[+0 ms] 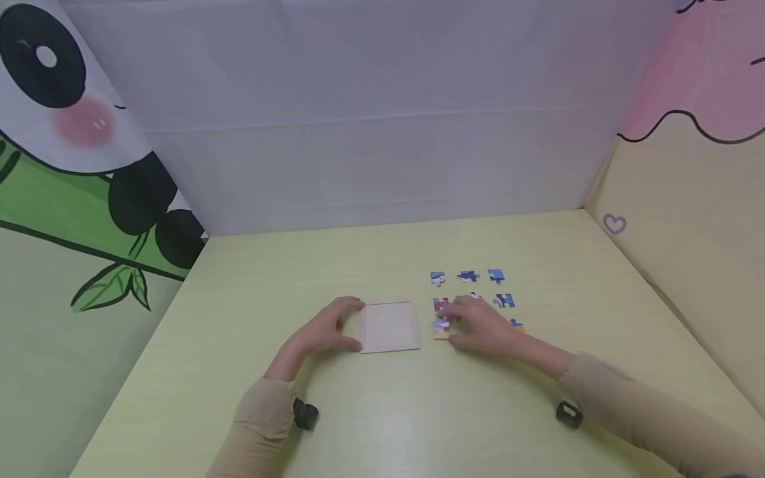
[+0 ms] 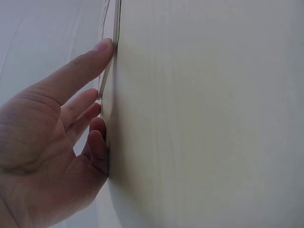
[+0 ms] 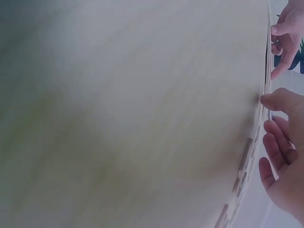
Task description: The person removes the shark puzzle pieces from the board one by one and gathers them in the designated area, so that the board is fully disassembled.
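A flat square puzzle tray (image 1: pixel 390 326) with a thin raised rim lies on the table. My left hand (image 1: pixel 327 326) holds it at the left side, thumb at the near corner and fingertips at the far corner; in the left wrist view the thumb (image 2: pixel 102 47) presses the tray's edge. To the right of the tray, my right hand (image 1: pixel 481 325) pinches a jigsaw piece (image 1: pixel 441 330) with purple and tan print, lowest in the left column. Just beyond it lies a red and blue piece (image 1: pixel 439 303). The right hand partly hides the middle pieces.
Loose jigsaw pieces stand in rows: a blue and white one (image 1: pixel 437 278), a dark blue one (image 1: pixel 469 276), a light blue one (image 1: pixel 496 275) and another (image 1: pixel 504 301). An orange and blue piece (image 1: pixel 516 325) shows behind the right wrist. A pale wall (image 1: pixel 382 166) closes the table's back.
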`<state>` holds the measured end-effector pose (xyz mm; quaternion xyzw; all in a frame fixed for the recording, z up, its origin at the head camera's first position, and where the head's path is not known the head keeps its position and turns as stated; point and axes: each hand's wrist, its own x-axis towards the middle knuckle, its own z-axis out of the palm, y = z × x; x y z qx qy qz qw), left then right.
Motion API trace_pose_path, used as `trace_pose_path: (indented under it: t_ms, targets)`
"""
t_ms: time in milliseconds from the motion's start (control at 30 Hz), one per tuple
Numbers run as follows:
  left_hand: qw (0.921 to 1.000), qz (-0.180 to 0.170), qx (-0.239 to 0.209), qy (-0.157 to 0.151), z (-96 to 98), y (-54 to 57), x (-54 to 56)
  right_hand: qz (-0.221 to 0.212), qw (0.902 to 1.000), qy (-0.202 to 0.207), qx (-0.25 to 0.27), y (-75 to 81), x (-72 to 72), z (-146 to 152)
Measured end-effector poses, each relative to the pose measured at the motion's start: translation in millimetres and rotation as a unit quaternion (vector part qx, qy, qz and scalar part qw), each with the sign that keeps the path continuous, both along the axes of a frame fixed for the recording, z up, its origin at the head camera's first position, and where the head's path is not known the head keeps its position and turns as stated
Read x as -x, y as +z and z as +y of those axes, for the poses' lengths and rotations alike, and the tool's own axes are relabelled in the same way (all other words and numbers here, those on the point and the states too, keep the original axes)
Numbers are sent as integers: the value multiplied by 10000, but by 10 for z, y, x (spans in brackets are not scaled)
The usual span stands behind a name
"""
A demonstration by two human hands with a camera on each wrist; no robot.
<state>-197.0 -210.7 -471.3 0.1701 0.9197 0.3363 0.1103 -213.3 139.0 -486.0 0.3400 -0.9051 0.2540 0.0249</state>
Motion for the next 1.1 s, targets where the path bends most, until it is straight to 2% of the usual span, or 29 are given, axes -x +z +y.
trace_pose_path:
  t_ms: [467,733,1100]
  targets:
    - [9999,-105,-22,85,13,10,-3,-508,9975,218,-442,60,73,72]
    - [9999,-124,0,102,15,7,1,-486,9961,445,-588,83,103,107]
    - [9999,-87,27,76,9,-13,12,-547,9957,432,-609,106,101,114]
